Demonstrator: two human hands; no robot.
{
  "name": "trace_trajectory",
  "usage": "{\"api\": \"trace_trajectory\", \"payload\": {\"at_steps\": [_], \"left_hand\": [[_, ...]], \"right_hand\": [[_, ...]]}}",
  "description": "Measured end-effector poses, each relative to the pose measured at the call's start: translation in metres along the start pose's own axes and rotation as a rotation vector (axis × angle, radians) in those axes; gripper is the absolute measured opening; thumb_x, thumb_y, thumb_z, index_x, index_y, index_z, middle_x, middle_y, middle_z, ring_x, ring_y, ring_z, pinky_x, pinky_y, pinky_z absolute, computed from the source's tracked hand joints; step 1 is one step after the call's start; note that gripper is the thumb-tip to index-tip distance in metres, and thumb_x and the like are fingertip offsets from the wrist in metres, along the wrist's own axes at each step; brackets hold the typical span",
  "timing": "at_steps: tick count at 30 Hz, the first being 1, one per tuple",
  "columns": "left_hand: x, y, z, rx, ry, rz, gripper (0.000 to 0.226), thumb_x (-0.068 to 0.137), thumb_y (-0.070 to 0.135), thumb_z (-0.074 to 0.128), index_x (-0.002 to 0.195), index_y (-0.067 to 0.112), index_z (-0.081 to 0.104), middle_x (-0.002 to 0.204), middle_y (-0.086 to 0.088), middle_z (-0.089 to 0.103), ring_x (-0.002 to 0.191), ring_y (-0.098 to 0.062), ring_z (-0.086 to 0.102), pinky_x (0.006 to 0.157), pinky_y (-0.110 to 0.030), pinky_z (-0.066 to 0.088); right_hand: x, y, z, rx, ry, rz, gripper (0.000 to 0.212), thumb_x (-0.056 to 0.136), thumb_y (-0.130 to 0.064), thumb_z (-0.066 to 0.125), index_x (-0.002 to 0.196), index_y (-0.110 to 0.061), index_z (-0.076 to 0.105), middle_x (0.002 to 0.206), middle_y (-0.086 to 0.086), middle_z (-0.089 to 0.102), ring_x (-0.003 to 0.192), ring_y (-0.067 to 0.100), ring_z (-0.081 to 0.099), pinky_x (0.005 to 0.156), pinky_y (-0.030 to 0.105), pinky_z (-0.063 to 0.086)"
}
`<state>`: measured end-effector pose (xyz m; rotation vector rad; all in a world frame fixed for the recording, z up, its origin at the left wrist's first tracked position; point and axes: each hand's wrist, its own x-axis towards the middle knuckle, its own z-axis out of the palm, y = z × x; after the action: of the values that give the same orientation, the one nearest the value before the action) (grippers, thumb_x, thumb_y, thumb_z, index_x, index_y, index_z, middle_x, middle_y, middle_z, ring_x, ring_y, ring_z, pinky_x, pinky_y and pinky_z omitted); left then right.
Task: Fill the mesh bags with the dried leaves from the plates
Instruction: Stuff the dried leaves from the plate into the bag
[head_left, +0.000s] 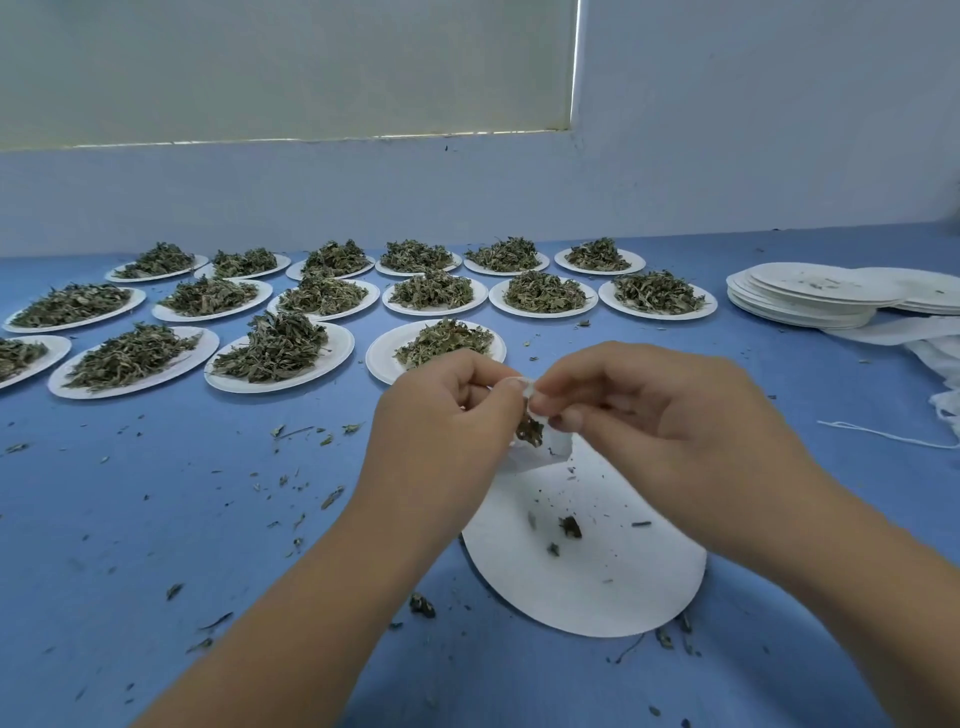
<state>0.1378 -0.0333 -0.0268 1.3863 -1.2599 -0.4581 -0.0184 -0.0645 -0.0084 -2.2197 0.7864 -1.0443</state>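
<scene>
Mesh bag (540, 441), thin and white, is pinched at its mouth by the left hand (447, 415) and right hand (639, 410) above a nearly bare paper plate (597, 582), with crumbly leaves (530, 430) poking out. Many round plates of dry green leaves (270, 345) are still waiting on the blue bench (130, 509). A stack of emptied plates (800, 299) is seen at the right, so much is judged left.

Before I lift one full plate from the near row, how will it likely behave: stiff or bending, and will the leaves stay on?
The paper plate looks thin, so it will probably flex under one hand. Its dried leaves sit heaped and loose; crumbs already litter the table, so tilting likely spills some.
</scene>
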Motion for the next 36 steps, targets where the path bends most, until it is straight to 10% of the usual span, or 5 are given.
{"api": "trace_trajectory", "payload": {"at_steps": [7, 12, 28, 33, 36], "left_hand": [[0.004, 0.000, -0.009, -0.038, 0.072, -0.029, 0.015, 0.087, 0.018, 0.062, 0.075, 0.021, 0.070, 0.044, 0.014, 0.049, 0.038, 0.000, 0.043, 0.040, -0.012, 0.035], [0.005, 0.001, -0.009, -0.055, 0.085, -0.024, 0.014, 0.088, 0.016, 0.062, 0.076, 0.016, 0.070, 0.040, 0.015, 0.045, 0.035, 0.000, 0.038, 0.037, -0.009, 0.031], [0.003, -0.002, -0.007, -0.021, 0.072, -0.021, 0.014, 0.086, 0.019, 0.063, 0.074, 0.023, 0.069, 0.051, 0.007, 0.053, 0.043, -0.003, 0.043, 0.042, -0.012, 0.036], [-0.003, 0.001, -0.002, 0.044, 0.023, 0.038, 0.017, 0.085, 0.016, 0.062, 0.071, 0.025, 0.068, 0.057, -0.010, 0.056, 0.044, -0.005, 0.041, 0.042, -0.012, 0.033], [-0.006, 0.003, 0.002, 0.071, -0.010, 0.071, 0.016, 0.084, 0.017, 0.063, 0.071, 0.024, 0.067, 0.058, -0.008, 0.059, 0.042, -0.002, 0.041, 0.041, -0.008, 0.031]], "right_hand": [[0.003, 0.007, -0.019, -0.247, -0.123, 0.172, 0.007, 0.078, -0.035, 0.069, 0.084, -0.037, 0.068, 0.080, -0.024, 0.064, 0.067, -0.004, 0.059, 0.061, 0.009, 0.046], [-0.003, 0.013, -0.006, -0.519, -0.473, 0.243, 0.044, 0.064, -0.068, 0.065, 0.098, -0.041, 0.062, 0.086, -0.023, 0.055, 0.081, -0.007, 0.053, 0.065, 0.014, 0.041], [-0.006, 0.012, -0.004, -0.359, -0.439, 0.052, 0.009, 0.076, -0.026, 0.063, 0.078, -0.032, 0.069, 0.073, -0.016, 0.065, 0.066, 0.001, 0.059, 0.061, 0.017, 0.051], [0.000, 0.005, -0.020, 0.089, -0.074, 0.027, 0.006, 0.070, -0.031, 0.072, 0.076, -0.033, 0.072, 0.068, -0.010, 0.068, 0.059, 0.009, 0.060, 0.055, 0.022, 0.051], [0.002, 0.008, -0.007, -0.092, 0.080, -0.052, 0.012, 0.074, -0.021, 0.075, 0.075, -0.033, 0.073, 0.062, -0.020, 0.064, 0.055, -0.001, 0.054, 0.053, 0.007, 0.039]]}}
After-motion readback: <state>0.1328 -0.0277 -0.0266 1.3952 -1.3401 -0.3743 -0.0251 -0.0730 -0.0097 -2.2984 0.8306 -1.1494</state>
